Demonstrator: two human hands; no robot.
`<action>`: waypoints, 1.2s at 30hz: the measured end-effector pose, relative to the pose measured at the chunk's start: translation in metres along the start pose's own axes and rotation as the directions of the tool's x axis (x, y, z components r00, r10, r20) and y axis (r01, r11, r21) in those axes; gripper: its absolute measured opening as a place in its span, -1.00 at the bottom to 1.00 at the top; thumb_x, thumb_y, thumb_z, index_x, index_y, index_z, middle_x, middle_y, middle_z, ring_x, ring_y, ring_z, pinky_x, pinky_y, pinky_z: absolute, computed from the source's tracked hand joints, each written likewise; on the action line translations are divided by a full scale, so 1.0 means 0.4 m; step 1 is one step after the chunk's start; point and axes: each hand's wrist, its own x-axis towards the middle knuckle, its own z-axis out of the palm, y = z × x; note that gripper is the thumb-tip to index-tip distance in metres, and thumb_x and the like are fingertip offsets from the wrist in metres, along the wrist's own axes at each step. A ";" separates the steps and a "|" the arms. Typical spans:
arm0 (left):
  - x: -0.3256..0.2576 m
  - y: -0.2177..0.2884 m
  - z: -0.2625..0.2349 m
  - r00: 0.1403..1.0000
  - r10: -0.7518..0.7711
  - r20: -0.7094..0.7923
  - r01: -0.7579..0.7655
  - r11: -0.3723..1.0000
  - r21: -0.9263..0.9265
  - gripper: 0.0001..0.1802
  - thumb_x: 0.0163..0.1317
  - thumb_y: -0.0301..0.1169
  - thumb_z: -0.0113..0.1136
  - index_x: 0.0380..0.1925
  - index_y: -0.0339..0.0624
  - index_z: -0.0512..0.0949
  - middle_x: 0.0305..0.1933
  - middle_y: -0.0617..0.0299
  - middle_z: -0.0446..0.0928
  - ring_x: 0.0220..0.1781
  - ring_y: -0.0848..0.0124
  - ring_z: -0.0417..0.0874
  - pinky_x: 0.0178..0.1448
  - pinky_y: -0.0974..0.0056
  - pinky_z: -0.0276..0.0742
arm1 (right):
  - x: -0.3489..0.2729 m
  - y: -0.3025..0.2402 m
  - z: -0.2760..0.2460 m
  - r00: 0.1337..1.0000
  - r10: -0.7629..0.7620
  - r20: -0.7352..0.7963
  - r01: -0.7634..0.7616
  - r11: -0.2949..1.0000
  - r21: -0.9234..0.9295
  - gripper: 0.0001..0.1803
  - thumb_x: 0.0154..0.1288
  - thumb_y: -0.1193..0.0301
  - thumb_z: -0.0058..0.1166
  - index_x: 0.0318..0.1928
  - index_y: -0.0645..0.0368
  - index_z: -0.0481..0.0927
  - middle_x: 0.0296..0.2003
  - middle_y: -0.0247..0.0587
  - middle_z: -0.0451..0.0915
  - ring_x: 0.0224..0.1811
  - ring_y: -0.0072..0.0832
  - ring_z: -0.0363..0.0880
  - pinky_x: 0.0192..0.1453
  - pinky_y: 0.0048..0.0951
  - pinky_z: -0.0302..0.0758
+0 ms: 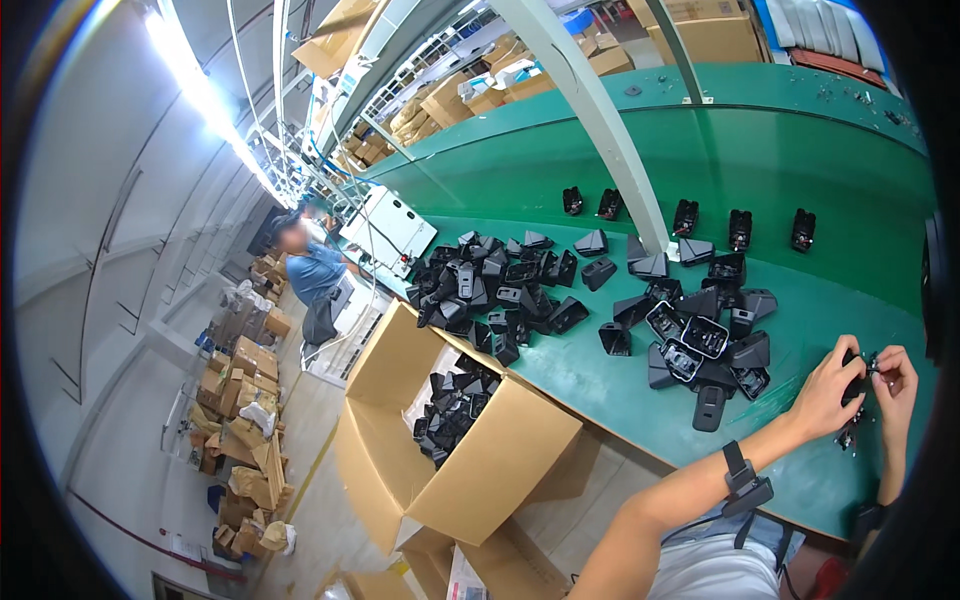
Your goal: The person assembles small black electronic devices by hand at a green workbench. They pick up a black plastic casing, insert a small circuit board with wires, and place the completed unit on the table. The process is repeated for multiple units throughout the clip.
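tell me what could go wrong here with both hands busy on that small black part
1. Both the left hand and right hand pinch one small black part above the green table; a slip could drop it among the loose bits below.
2. The heap of black housings lies close by the left forearm and could get knocked.
3. The open cardboard box leans at the table edge and might tip.

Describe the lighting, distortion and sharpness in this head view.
Head view: the ceiling strip lights blow out to white glare; fisheye bends the green workbench edge toward a dark rim; the black plastic housings look sharp, but both hands sit small near the right edge.
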 end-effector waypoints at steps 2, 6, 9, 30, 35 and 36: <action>-0.001 0.002 0.005 1.000 0.017 -0.026 -0.018 1.000 -0.010 -0.63 -0.03 -0.56 0.31 -0.17 -0.30 0.45 0.07 -0.07 0.27 0.02 -0.13 0.52 -0.02 -0.02 0.52 | -0.012 0.006 -0.010 1.000 0.006 0.005 -0.006 1.000 -0.025 -0.82 0.15 0.66 0.08 -0.28 0.20 0.39 -0.18 -0.30 0.35 -0.19 -0.64 0.31 -0.11 -0.62 0.27; 0.000 -0.002 0.009 0.996 0.019 -0.088 -0.021 1.000 -0.023 -0.65 -0.01 -0.55 0.29 -0.17 -0.28 0.47 0.09 -0.08 0.27 0.05 -0.13 0.52 0.01 -0.01 0.52 | -0.012 -0.009 0.010 0.999 0.004 0.054 -0.003 1.000 -0.022 -0.83 0.17 0.64 0.10 -0.30 0.19 0.39 -0.19 -0.29 0.36 -0.19 -0.62 0.32 -0.11 -0.60 0.27; 0.000 -0.007 0.017 0.990 0.044 -0.133 -0.049 0.998 -0.033 -0.66 0.01 -0.54 0.29 -0.17 -0.28 0.47 0.10 -0.08 0.27 0.03 -0.13 0.52 0.00 0.00 0.52 | -0.017 0.000 0.017 0.995 -0.010 0.097 0.013 0.999 -0.031 -0.85 0.22 0.60 0.13 -0.31 0.20 0.40 -0.20 -0.29 0.36 -0.20 -0.61 0.32 -0.10 -0.59 0.28; 0.020 0.019 -0.031 0.983 0.134 -0.128 -0.121 0.987 0.103 -0.54 0.08 -0.42 0.41 0.04 -0.14 0.60 0.13 -0.06 0.39 -0.05 0.05 0.61 0.02 0.12 0.61 | 0.013 -0.096 0.060 0.966 0.249 -0.063 -0.252 0.967 -0.038 -0.84 0.46 0.37 0.07 -0.20 0.21 0.59 -0.30 -0.40 0.58 -0.25 -0.68 0.51 -0.17 -0.58 0.48; 0.031 0.059 -0.027 0.990 -0.012 -0.143 0.012 1.000 -0.001 -0.56 -0.02 -0.37 0.57 -0.10 -0.17 0.68 0.04 0.06 0.48 -0.04 0.18 0.64 0.02 0.20 0.62 | 0.028 -0.161 0.062 0.987 -0.155 -0.045 0.135 0.946 -0.294 -0.91 0.31 0.53 0.20 -0.22 0.30 0.65 -0.26 -0.13 0.71 -0.21 -0.45 0.70 -0.08 -0.40 0.63; 0.028 0.054 -0.026 0.989 -0.057 -0.134 0.054 0.998 -0.029 -0.60 -0.01 -0.39 0.56 -0.13 -0.20 0.68 0.04 0.07 0.47 -0.05 0.20 0.64 0.01 0.20 0.62 | 0.025 -0.165 0.057 0.978 -0.207 -0.009 0.193 0.927 -0.321 -0.91 0.27 0.55 0.23 -0.23 0.29 0.67 -0.26 -0.08 0.72 -0.22 -0.36 0.72 -0.09 -0.40 0.63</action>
